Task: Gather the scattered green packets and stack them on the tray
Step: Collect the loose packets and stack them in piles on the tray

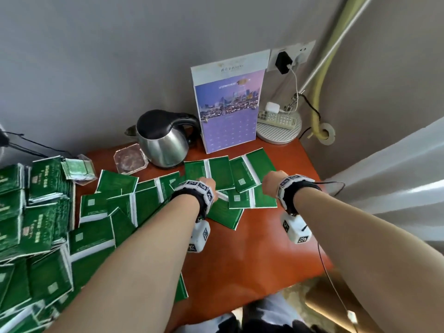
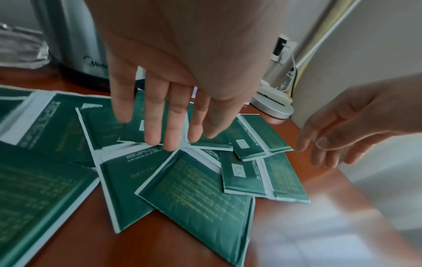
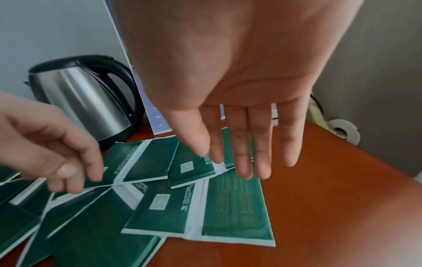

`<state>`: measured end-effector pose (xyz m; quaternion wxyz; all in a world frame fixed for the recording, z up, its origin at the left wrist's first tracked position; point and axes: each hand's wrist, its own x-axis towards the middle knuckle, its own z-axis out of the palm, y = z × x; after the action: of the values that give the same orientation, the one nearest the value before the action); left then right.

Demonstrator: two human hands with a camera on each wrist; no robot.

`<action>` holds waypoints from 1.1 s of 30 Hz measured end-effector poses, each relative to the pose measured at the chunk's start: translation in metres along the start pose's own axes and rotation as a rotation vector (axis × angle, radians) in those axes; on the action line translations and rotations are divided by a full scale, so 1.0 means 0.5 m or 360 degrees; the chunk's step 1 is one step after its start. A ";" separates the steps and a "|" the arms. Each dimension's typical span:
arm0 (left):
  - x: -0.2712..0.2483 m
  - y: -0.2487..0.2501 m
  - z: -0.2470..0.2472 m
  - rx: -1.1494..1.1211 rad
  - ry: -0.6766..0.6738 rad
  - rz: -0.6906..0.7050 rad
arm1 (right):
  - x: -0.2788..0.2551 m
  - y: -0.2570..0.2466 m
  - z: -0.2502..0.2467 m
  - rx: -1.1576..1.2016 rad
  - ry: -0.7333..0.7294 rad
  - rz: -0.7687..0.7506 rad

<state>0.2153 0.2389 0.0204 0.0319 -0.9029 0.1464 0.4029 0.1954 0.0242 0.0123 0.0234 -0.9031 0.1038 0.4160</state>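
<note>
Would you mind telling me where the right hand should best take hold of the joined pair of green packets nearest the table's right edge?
Probably at its free right edge, from the right. The pair lies flat on the table with its left half amid other packets, so the open right hand could slide fingers under that exposed edge, thumb on top.

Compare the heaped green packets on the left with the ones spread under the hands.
The heaped green paper packets lie piled several deep at the left; the spread green packets lie nearly flat, overlapping loosely on the orange-brown wooden table. The heap is untouched; both hands hover over the spread ones. Both share green faces with white edges.
</note>
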 end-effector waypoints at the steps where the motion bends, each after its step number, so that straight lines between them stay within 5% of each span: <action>1: 0.013 -0.003 0.002 -0.0065 0.0014 -0.0047 | 0.022 0.003 -0.005 -0.0005 0.0007 -0.0012; 5: 0.039 -0.026 0.008 -0.0386 0.0102 -0.0370 | 0.094 0.013 -0.026 -0.0014 -0.0025 -0.0007; 11: 0.066 -0.059 0.011 -0.0707 0.0400 -0.0874 | 0.113 0.020 -0.071 0.0159 0.0278 0.0037; 15: 0.097 -0.071 0.023 -0.0941 0.0387 -0.1128 | 0.144 0.017 -0.065 0.0330 0.0280 0.0132; 22: 0.138 -0.108 0.032 -0.1006 0.0175 -0.1165 | 0.181 0.030 -0.064 0.0490 0.0276 0.0276; 33: 0.148 -0.106 0.035 -0.1066 0.0249 -0.1116 | 0.185 0.039 -0.062 0.0722 0.0307 0.0333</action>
<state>0.2649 0.2748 -0.0493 -0.1376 -0.8859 -0.3022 0.3239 0.2728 -0.0146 -0.0367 0.1723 -0.8946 0.2889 0.2942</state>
